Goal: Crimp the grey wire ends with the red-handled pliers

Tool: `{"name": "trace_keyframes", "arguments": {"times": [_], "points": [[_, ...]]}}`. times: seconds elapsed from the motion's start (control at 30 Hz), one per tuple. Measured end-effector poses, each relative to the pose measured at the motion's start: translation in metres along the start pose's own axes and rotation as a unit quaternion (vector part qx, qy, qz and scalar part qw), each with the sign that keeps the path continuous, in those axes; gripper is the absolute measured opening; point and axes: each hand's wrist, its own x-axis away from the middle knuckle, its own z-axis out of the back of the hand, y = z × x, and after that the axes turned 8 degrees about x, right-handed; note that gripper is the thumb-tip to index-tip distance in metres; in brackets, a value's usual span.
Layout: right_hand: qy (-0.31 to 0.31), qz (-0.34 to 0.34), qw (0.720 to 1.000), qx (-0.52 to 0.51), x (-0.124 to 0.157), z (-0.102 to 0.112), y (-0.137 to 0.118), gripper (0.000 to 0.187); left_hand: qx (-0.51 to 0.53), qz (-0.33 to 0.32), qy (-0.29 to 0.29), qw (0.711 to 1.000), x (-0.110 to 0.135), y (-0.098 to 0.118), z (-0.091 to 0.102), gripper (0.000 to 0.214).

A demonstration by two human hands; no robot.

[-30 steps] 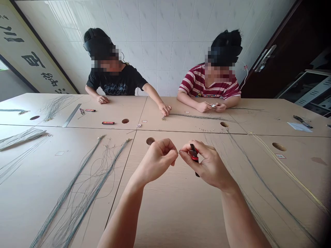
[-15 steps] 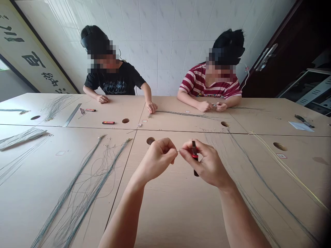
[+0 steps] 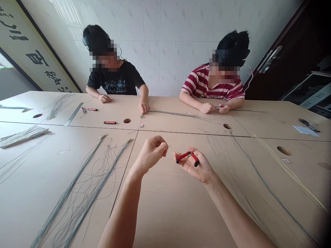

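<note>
Red-handled pliers (image 3: 184, 156) sit above the counter (image 3: 165, 210) in the right hand (image 3: 202, 169), whose grip curls loosely around them; their handles stand spread apart. Just beside, the left hand (image 3: 153, 153) has its grip pressed together, pinching a fine wire-like piece (image 3: 169, 146) too small to make out. To its left, 2 bundles of blue-grey cords (image 3: 102, 182) run along the counter, loose strands tangled between them. Well to the right lie a thinner dark bundle (image 3: 261, 174) and some yellow cords (image 3: 306, 189), passing near a round hole (image 3: 283, 151). Farther off are a red-and-black stick (image 3: 110, 122) and a metal strip (image 3: 74, 114). Across the counter sit 2 co-workers: 1 in a black shirt (image 3: 117, 78), with a hand (image 3: 144, 107) at the end of another bundle (image 3: 178, 114), and 1 in a striped top (image 3: 196, 82), holding a small silvery item (image 3: 216, 107) between the hands. Behind them rises a tiled wall (image 3: 168, 51).
</note>
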Motion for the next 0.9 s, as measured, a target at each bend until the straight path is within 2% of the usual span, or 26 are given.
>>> {"name": "trace_keyframes", "arguments": {"times": [0.1, 0.17, 0.27, 0.33, 0.37, 0.4, 0.43, 0.47, 0.5, 0.53, 0.57, 0.6, 0.63, 0.7, 0.77, 0.9], "points": [[0.014, 0.021, 0.999, 0.031, 0.006, -0.007, 0.006, 0.015, -0.001, 0.006, 0.003, 1.0, -0.003, -0.004, 0.001, 0.01], [0.016, 0.052, 0.987, 0.152, 0.011, -0.01, 0.006, 0.012, -0.002, 0.008, 0.001, 1.0, -0.005, -0.006, 0.001, 0.011], [0.034, 0.11, 0.92, 0.374, 0.02, -0.011, -0.004, 0.011, -0.003, 0.005, -0.002, 1.0, -0.006, -0.007, 0.001, 0.011], [0.054, 0.144, 0.886, 0.438, 0.025, -0.01, -0.015, 0.01, -0.007, 0.002, -0.007, 1.0, -0.006, -0.007, 0.0, 0.011], [0.065, 0.173, 0.855, 0.485, 0.027, -0.009, -0.022, 0.01, -0.011, 0.002, -0.01, 1.0, -0.006, -0.006, -0.001, 0.011], [0.078, 0.211, 0.803, 0.552, 0.028, -0.009, -0.028, 0.01, -0.017, 0.003, -0.014, 1.0, -0.005, -0.006, -0.002, 0.012], [0.09, 0.253, 0.719, 0.641, 0.029, -0.009, -0.035, 0.009, -0.024, 0.005, -0.016, 1.0, -0.005, -0.005, -0.003, 0.012], [0.101, 0.287, 0.624, 0.72, 0.03, -0.009, -0.04, 0.008, -0.032, 0.008, -0.018, 0.999, -0.004, -0.004, -0.003, 0.013], [0.109, 0.31, 0.524, 0.785, 0.03, -0.009, -0.045, 0.006, -0.039, 0.011, -0.018, 0.999, -0.003, -0.003, -0.004, 0.013], [0.116, 0.322, 0.439, 0.831, 0.031, -0.009, -0.049, 0.006, -0.045, 0.015, -0.018, 0.999, -0.003, -0.002, -0.005, 0.013], [0.122, 0.327, 0.382, 0.856, 0.031, -0.009, -0.052, 0.006, -0.049, 0.019, -0.018, 0.998, -0.002, -0.001, -0.006, 0.013], [0.128, 0.33, 0.342, 0.871, 0.031, -0.009, -0.054, 0.006, -0.053, 0.023, -0.018, 0.998, -0.001, -0.001, -0.006, 0.012], [0.132, 0.333, 0.311, 0.88, 0.032, -0.009, -0.056, 0.006, -0.056, 0.026, -0.018, 0.998, -0.001, 0.0, -0.007, 0.012], [0.137, 0.341, 0.271, 0.89, 0.033, -0.01, -0.058, 0.007, -0.063, 0.028, -0.02, 0.997, 0.0, 0.0, -0.007, 0.012], [0.137, 0.35, 0.25, 0.892, 0.035, -0.011, -0.059, 0.006, -0.069, 0.028, -0.023, 0.997, 0.0, 0.0, -0.007, 0.011], [0.131, 0.37, 0.227, 0.891, 0.038, -0.014, -0.06, 0.004, -0.073, 0.025, -0.029, 0.997, -0.001, -0.001, -0.008, 0.011]]}}
